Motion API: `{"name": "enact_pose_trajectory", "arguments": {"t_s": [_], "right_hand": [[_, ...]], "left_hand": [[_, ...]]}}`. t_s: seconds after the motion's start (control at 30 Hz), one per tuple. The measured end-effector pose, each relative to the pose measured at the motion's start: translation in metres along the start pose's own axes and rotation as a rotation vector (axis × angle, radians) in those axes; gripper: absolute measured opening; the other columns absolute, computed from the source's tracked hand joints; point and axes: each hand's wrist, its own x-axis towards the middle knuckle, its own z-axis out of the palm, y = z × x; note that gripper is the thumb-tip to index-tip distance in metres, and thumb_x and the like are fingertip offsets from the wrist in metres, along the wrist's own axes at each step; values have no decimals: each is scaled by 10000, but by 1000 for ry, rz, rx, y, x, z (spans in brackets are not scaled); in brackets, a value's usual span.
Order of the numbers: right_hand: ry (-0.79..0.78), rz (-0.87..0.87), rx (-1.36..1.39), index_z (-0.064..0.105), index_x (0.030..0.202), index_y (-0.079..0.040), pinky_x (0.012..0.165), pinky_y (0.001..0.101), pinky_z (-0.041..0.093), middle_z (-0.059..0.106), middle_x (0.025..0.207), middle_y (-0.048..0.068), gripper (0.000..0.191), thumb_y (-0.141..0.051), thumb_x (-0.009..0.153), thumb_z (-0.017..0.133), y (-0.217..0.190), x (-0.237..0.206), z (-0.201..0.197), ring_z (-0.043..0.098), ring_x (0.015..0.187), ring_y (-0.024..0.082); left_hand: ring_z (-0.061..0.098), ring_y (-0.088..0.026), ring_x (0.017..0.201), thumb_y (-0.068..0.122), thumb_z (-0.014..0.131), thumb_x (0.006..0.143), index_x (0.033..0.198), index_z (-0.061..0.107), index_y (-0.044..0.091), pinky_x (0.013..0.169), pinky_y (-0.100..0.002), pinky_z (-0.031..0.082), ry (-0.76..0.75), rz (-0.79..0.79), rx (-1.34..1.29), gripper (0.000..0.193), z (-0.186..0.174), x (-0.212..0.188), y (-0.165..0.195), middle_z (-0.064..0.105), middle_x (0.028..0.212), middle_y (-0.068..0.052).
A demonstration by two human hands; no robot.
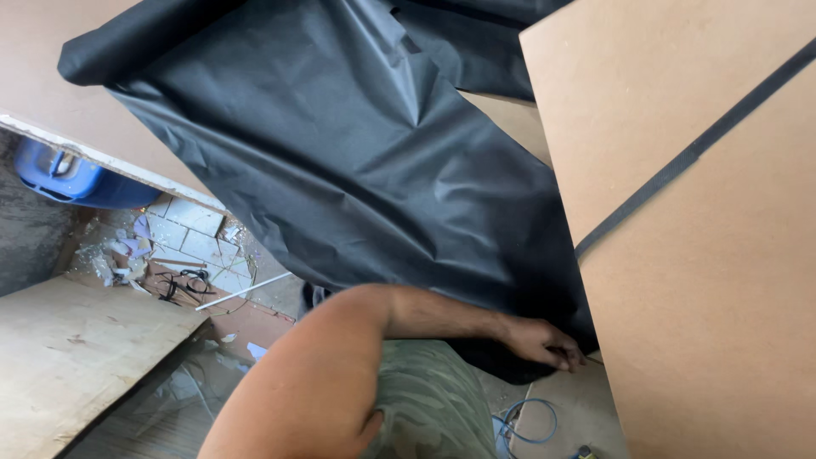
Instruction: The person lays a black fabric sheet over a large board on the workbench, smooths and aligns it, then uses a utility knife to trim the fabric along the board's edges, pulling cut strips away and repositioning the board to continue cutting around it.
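Observation:
A large sheet of black fabric [340, 153] hangs crumpled over a brown board [51, 51] and drops toward the floor. My left hand [544, 344] reaches across from the lower left, and its fingers close on the fabric's bottom edge beside a big brown panel [714, 297]. A narrow black strip [697, 146] runs diagonally across that panel. My bare arm and camouflage clothing [425, 399] fill the bottom middle. My right hand is out of view.
A blue plastic tub [68, 174] sits under the board's edge at the left. Broken tiles and debris [191, 246] lie on the floor with a thin white rod [246, 291]. A pale plywood sheet [76, 357] lies at lower left. A blue cable loop [531, 421] lies by my leg.

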Motion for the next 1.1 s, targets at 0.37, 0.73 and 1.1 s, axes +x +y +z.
{"name": "enact_pose_trajectory", "arguments": {"t_s": [0.37, 0.73, 1.1], "right_hand": [[15, 147, 26, 707, 1062, 26, 695, 351, 586, 755, 1029, 84, 442, -411, 1051, 637, 42, -25, 56, 718, 803, 179], [-216, 200, -335, 683, 993, 79, 672, 358, 506, 708, 953, 76, 426, -340, 1068, 675, 102, -155, 224, 613, 775, 164], [-367, 134, -542, 676, 1067, 28, 702, 291, 492, 676, 926, 37, 319, -281, 1008, 730, 87, -217, 294, 593, 804, 120]], "left_hand": [[675, -134, 881, 12, 636, 1053, 1027, 661, -1, 796, -288, 577, 1553, -12, 821, 38, -297, -276, 152, 706, 969, -70], [646, -358, 1114, 218, 822, 967, 1343, 573, -19, 912, -445, 545, 1287, -471, 1491, 509, -548, -428, 280, 605, 1275, -210], [714, -393, 889, 349, 859, 950, 1161, 784, 81, 736, -492, 555, 1112, -690, 1591, 350, -671, -409, 257, 764, 1023, -178]]}}
